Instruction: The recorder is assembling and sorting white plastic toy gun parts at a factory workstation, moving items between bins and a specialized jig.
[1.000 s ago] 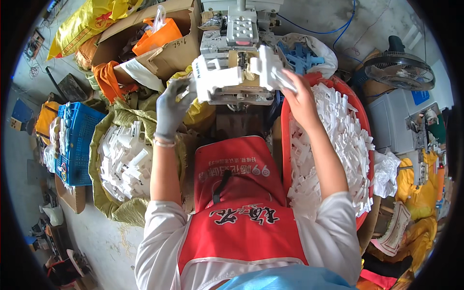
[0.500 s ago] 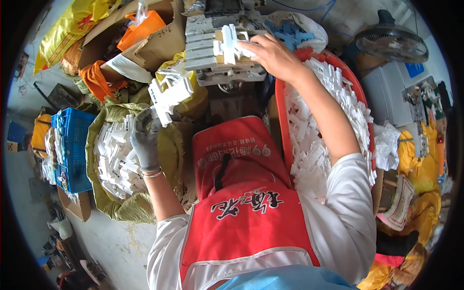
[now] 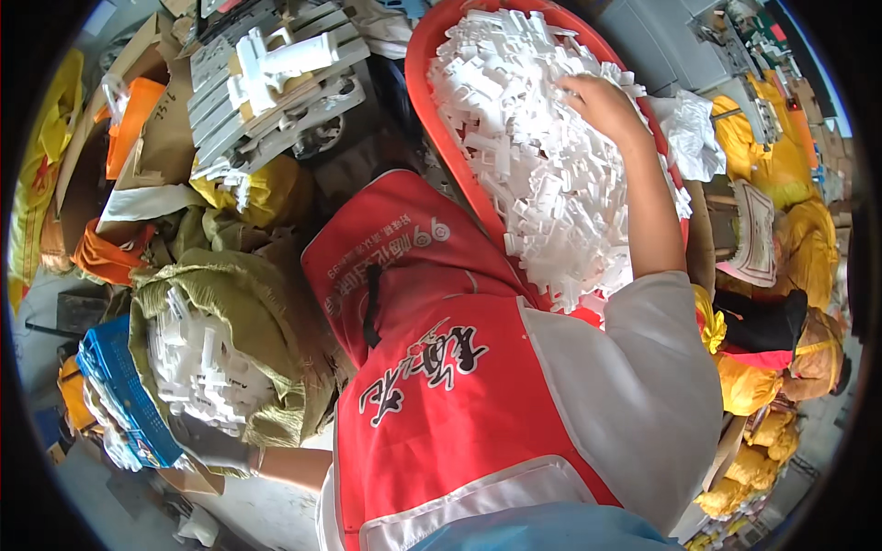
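Observation:
My bare right hand (image 3: pixel 602 106) is over the heap of white plastic pieces (image 3: pixel 514 119) in the long red tub (image 3: pixel 424 69). Its fingers are slightly bent and apart, resting among the pieces, with nothing visibly gripped. My left hand (image 3: pixel 213 445), in a grey glove, is low at the near edge of an olive woven sack (image 3: pixel 294 317); its fingers are mostly hidden. White pieces with dark print (image 3: pixel 207 363) fill the sack's mouth. A white gun-shaped plastic piece (image 3: pixel 276 69) sits on the grey slatted machine (image 3: pixel 216 106), touched by neither hand.
Left of the sack stands a blue plastic crate (image 3: pixel 124 390). A cardboard box (image 3: pixel 152 147) with an orange item (image 3: pixel 133 124) is at the far left. A yellow bag (image 3: pixel 276 193) lies below the machine. Yellow sacks (image 3: pixel 799 253) are piled at the right.
My right hand has left the piece on the machine and moved right into the tub. My left hand has dropped to the sack, and the printed pieces it held are out of it. The view has turned.

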Available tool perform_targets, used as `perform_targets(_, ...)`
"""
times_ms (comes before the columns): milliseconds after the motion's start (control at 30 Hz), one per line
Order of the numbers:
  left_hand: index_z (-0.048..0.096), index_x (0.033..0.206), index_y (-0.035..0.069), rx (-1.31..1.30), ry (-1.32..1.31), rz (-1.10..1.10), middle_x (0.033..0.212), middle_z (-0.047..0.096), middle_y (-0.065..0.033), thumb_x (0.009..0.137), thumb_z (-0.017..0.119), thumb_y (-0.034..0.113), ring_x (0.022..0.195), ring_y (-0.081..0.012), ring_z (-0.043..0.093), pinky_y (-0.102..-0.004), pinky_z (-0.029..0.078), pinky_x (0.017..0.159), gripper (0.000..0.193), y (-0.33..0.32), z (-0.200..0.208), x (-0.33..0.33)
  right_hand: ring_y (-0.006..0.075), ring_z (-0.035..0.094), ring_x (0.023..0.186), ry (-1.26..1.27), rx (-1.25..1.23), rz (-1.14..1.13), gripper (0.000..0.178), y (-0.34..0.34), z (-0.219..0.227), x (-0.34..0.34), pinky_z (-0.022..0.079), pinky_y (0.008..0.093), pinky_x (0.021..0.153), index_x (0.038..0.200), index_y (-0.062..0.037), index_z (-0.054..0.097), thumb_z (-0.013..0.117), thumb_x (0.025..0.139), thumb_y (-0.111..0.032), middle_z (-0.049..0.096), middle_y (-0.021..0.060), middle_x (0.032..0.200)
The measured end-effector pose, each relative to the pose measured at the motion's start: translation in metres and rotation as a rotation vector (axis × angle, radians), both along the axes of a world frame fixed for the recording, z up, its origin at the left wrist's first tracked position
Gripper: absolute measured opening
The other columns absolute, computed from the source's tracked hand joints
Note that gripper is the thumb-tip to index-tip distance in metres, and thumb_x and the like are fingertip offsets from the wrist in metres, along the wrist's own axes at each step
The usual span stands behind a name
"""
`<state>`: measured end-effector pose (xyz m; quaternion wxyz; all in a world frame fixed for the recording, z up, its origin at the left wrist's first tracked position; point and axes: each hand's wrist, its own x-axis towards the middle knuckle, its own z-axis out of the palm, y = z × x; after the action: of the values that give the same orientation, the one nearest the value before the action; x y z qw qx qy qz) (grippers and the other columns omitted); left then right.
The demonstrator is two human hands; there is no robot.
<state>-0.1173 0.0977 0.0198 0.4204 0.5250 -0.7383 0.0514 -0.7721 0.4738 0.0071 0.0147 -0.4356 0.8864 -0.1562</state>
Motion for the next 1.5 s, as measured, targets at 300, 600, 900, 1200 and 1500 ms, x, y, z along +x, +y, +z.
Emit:
perform_targets(300, 0.064, 0.118, -0.002, -0.065, -0.004, -0.341, 0.115, 0.068, -0.0085, 0.093, 0.062, 0.01, 0.094, -0.0141, 0.067, -0.0261, 0.055, 0.081, 0.027, 0.012, 0.003, -0.127, 0.0306, 0.063, 0.097, 0.004, 0.687, 0.067, 0.028, 0.028, -0.076, 0.036, 0.051, 0.0414, 0.081, 0.102, -0.015, 0.066, 0.068, 0.075, -0.007, 0.062, 0.0094, 0.108)
perform_targets(600, 0.062, 0.115, -0.006, 0.73, 0.312, -0.921, 0.111, 0.066, -0.0133, 0.093, 0.057, 0.007, 0.103, -0.0184, 0.061, -0.0304, 0.047, 0.093, 0.027, 0.079, 0.011, -0.258, 0.0167, 0.055, 0.107, -0.774, -0.505, 0.178, 0.029, -0.027, 0.041, 0.072, 0.043, 0.0311, 0.092, 0.11, -0.0044, 0.057, 0.056, 0.081, 0.0, 0.058, 0.0058, 0.114)
perform_targets(900, 0.052, 0.132, 0.003, 1.629, 0.664, -1.261, 0.106, 0.064, -0.0008, 0.093, 0.065, 0.018, 0.089, -0.0082, 0.062, -0.0227, 0.053, 0.074, 0.044, 0.109, -0.022, -0.292, 0.024, 0.055, 0.111, -0.893, -0.584, 0.45, 0.041, -0.125, 0.02, 0.163, 0.044, 0.0335, 0.096, 0.121, 0.0, 0.053, 0.058, 0.081, 0.007, 0.048, 0.0154, 0.134)
perform_targets(1200, 0.046, 0.134, 0.0, 1.458, 0.892, -1.071, 0.113, 0.06, -0.0038, 0.095, 0.062, 0.024, 0.1, -0.0097, 0.056, -0.0247, 0.053, 0.073, 0.049, 0.116, -0.025, -0.281, 0.0382, 0.055, 0.107, -0.051, -0.465, 0.486, 0.062, -0.132, -0.009, 0.233, 0.048, 0.0444, 0.086, 0.134, -0.002, 0.044, 0.072, 0.08, -0.012, 0.052, 0.0216, 0.12)
perform_targets(1500, 0.062, 0.117, -0.003, 0.537, 0.341, -1.117, 0.101, 0.07, -0.0102, 0.092, 0.061, 0.011, 0.096, -0.0156, 0.065, -0.0299, 0.05, 0.085, 0.029, 0.058, 0.03, -0.303, 0.0165, 0.057, 0.09, -0.914, -0.809, 0.174, 0.035, -0.098, -0.04, 0.184, 0.046, 0.0313, 0.078, 0.132, 0.0011, 0.046, 0.041, 0.101, -0.014, 0.058, 0.0109, 0.111)
